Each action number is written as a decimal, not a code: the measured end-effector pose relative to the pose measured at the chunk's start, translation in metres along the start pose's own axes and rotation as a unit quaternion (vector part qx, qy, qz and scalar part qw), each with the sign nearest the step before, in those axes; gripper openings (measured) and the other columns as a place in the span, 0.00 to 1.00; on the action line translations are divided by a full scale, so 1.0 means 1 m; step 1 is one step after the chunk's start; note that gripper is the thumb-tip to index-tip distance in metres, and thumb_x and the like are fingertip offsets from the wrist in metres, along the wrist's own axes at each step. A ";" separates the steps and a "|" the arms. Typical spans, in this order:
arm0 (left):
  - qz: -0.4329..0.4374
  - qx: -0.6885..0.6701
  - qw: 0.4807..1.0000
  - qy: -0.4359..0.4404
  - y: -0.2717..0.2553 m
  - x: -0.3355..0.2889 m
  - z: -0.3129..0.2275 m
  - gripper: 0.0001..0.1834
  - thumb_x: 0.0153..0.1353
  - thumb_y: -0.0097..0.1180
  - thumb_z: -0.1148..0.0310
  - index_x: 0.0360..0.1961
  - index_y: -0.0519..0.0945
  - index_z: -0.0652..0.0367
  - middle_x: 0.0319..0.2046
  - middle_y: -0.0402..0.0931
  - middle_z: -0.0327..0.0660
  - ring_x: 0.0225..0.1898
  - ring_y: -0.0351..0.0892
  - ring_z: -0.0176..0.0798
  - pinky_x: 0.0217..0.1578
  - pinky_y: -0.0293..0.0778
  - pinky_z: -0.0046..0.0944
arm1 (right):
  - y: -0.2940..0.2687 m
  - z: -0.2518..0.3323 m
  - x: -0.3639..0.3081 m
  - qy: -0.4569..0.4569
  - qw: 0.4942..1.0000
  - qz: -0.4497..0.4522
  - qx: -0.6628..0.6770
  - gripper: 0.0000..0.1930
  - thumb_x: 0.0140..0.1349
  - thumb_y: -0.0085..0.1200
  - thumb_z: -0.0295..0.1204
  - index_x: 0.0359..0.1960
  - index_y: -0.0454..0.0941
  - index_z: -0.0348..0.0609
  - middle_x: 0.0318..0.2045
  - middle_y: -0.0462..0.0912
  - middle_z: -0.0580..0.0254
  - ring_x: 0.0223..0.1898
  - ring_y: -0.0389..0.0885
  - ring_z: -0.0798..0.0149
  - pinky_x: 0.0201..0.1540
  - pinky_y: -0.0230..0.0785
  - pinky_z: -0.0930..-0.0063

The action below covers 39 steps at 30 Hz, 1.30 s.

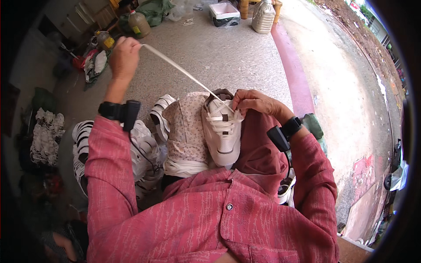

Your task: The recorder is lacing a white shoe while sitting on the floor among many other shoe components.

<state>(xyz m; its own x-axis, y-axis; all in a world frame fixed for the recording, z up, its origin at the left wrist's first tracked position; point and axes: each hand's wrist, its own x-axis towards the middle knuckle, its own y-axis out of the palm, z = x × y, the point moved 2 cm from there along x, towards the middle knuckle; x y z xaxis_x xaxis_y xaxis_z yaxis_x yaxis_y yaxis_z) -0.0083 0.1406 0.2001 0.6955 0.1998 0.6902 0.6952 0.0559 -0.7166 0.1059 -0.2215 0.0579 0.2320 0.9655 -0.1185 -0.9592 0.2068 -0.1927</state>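
Observation:
A white sneaker [221, 131] rests on my lap, toe toward me, partly laced. My left hand [124, 57] is raised far out to the left, pinching the end of a flat white shoelace [184, 72] pulled taut from the shoe's upper eyelets. My right hand [252, 101] sits at the shoe's collar, fingers closed on the lace and the top of the tongue. A floral cloth [188, 131] lies under the shoe on my left knee.
A pile of white sneakers [144, 153] lies by my left leg. Bundles of white laces [46, 136] sit at the far left. Plastic jugs [139, 24] and a large clear bottle [263, 16] stand on the concrete floor ahead. A red kerb [294, 74] runs on the right.

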 end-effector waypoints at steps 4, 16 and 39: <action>0.121 -0.107 0.984 -0.074 0.022 -0.040 0.005 0.13 0.56 0.61 0.66 0.41 0.79 0.56 0.30 0.76 0.42 0.32 0.78 0.44 0.34 0.74 0.42 | 0.004 0.002 -0.007 0.031 0.992 -0.077 0.092 0.10 0.63 0.46 0.27 0.43 0.75 0.36 0.33 0.79 0.66 0.34 0.78 0.71 0.41 0.72 0.78; 0.292 -0.385 0.871 0.086 0.048 -0.120 -0.137 0.13 0.59 0.58 0.70 0.46 0.77 0.57 0.43 0.73 0.40 0.47 0.74 0.39 0.50 0.70 0.38 | 0.034 0.009 -0.037 -0.091 0.950 -0.265 -0.136 0.11 0.55 0.49 0.17 0.40 0.77 0.38 0.37 0.74 0.60 0.31 0.78 0.67 0.35 0.70 0.75; 0.243 -0.319 0.905 0.141 0.028 -0.148 -0.135 0.09 0.46 0.68 0.67 0.27 0.80 0.56 0.40 0.70 0.39 0.47 0.71 0.44 0.50 0.67 0.40 | 0.054 0.032 -0.038 -0.075 0.909 -0.197 -0.359 0.14 0.54 0.64 0.37 0.34 0.80 0.40 0.35 0.78 0.54 0.37 0.78 0.50 0.38 0.71 0.61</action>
<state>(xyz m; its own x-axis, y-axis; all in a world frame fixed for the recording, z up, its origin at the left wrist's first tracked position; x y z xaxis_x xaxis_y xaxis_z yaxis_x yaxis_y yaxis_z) -0.0674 -0.0190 0.0913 0.9035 -0.2128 0.3720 0.1966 -0.5654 -0.8010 0.0399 -0.2420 0.0828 0.4574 0.8612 0.2216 -0.4410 0.4361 -0.7845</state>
